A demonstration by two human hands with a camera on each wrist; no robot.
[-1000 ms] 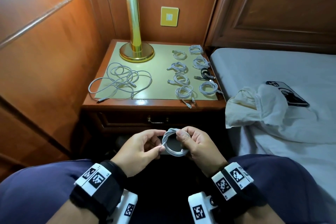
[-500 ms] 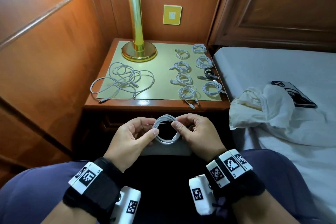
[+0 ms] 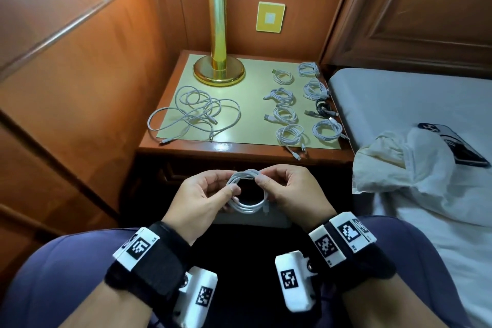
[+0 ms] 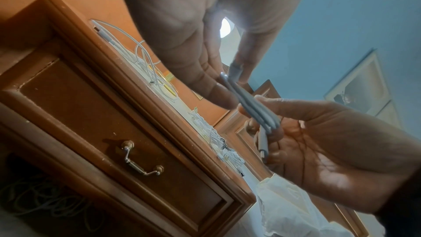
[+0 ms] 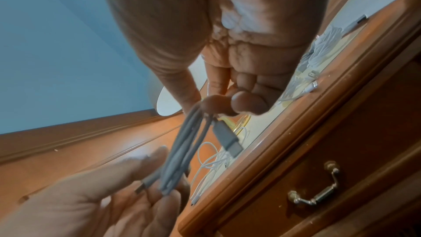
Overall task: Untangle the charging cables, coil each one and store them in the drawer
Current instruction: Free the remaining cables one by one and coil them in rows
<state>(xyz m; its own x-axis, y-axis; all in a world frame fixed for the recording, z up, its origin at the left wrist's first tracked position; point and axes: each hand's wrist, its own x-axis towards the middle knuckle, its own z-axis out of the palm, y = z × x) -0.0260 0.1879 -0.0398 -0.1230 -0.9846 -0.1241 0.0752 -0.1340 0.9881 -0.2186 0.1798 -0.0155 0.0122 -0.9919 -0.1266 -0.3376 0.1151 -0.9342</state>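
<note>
The coiled cable (image 3: pixel 246 192) hangs in the air in front of the table (image 3: pixel 239 150), just below its front edge and above the person's lap, pinched between both hands. The left hand (image 3: pixel 202 194) grips the ring's left side between thumb and fingers; the right hand (image 3: pixel 290 189) clamps its upper right, with the thumb pressing the turns together. From the right wrist camera a plug (image 5: pixel 227 141) sticks out loose just beyond the right thumb (the other end shows near the left palm), so the winding looks all but finished.

The ring's plane roughly faces the person, its opening pointing toward the table. The closed drawer (image 4: pixel 109 138) lies straight ahead of the hands, directly under the table top, its handle (image 4: pixel 142 161) facing them. I judge the next move turns on that: either hand is about equally near the handle, but one must let go to pull it, and the other must hold the whole bundle alone or the turns may spring apart.

On the table top, finished coils (image 3: pixel 300 106) sit in two rows toward the bed side, well right of the lamp (image 3: pixel 218 72), while a tangle of loose cables (image 3: pixel 194 114) lies in front of the lamp, toward the left edge, still to be sorted.
</note>
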